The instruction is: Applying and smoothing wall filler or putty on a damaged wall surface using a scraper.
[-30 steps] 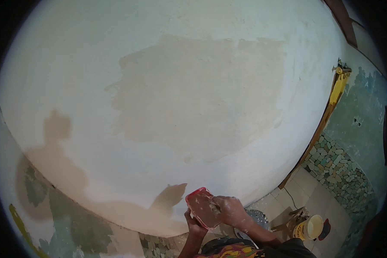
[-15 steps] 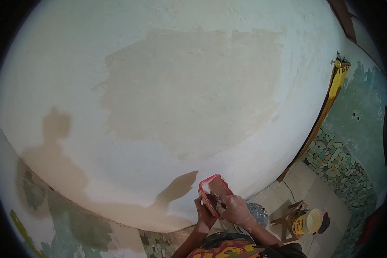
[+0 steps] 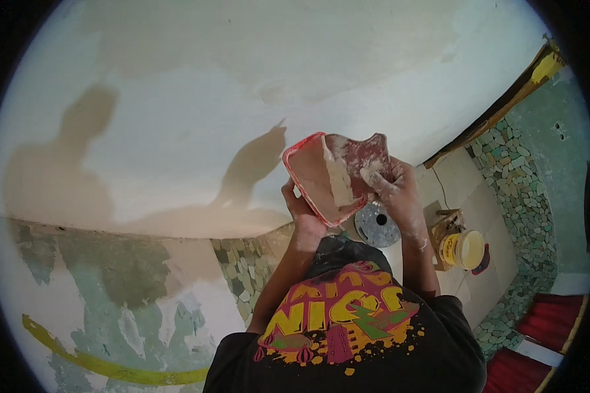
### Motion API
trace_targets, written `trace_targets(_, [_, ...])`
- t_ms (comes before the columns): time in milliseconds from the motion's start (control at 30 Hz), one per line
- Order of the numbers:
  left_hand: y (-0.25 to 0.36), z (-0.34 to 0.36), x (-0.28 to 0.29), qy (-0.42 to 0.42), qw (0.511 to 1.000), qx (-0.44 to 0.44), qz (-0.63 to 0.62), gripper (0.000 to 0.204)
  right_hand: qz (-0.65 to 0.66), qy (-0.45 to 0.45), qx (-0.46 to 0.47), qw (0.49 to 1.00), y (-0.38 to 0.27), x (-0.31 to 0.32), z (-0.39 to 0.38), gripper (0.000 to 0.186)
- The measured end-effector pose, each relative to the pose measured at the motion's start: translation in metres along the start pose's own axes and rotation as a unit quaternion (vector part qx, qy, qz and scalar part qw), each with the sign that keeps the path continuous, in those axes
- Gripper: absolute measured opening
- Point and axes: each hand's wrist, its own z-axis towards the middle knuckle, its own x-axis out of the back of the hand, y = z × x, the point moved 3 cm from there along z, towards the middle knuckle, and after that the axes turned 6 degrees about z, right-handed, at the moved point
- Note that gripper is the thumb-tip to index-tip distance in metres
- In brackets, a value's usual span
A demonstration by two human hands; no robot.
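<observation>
My left hand point(image 3: 303, 215) grips a red-rimmed tray point(image 3: 290, 170) from its left and lower side. Smooth beige putty point(image 3: 309, 171) lies in the tray. In my right hand point(image 3: 398, 193) is a dark red putty spreader point(image 3: 357, 152), pinched by its right side and smeared with dried filler. A pale bead of putty runs along the spreader's left edge, over the tray. Both hands are dusted with white. In front rises a large pale wall point(image 3: 177, 147), with a darker beige coated patch point(image 3: 295, 46) at the top of the view.
A round grey disc point(image 3: 373, 237) with a dark hole lies on the tiled floor below my right hand. Farther right stand a wooden stool point(image 3: 447, 223) and a yellow-and-white bucket point(image 3: 469, 250). Stone mosaic point(image 3: 521, 190) lines the right side; red cloth point(image 3: 554, 321) shows at lower right.
My view has tipped downward, so the wall patch sits higher. The spreader has turned from over the tray to its right side, with its broad face and the putty bead now showing.
</observation>
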Motion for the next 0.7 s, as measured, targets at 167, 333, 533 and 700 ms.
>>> trace_targets(167, [-0.008, -0.01, 0.002, -0.046, 0.999, 0.007, -0.012, 0.076, 0.145, -0.014, -0.06, 0.987, 0.013, 0.007, -0.006, 0.014])
trace_targets(333, [-0.003, -0.013, -0.012, -0.072, 0.996, 0.024, -0.039, 0.077, 0.223, -0.033, -0.089, 0.97, 0.026, 0.009, 0.003, 0.017])
trace_targets(533, [0.004, -0.003, 0.027, 0.004, 0.995, -0.042, 0.091, 0.086, 0.365, 0.003, -0.031, 0.931, -0.001, -0.018, 0.008, 0.031])
trace_targets(700, [0.023, -0.017, 0.017, -0.063, 0.996, 0.03, 0.056, 0.083, 0.238, -0.068, 0.288, 0.925, -0.121, -0.047, 0.039, 0.051])
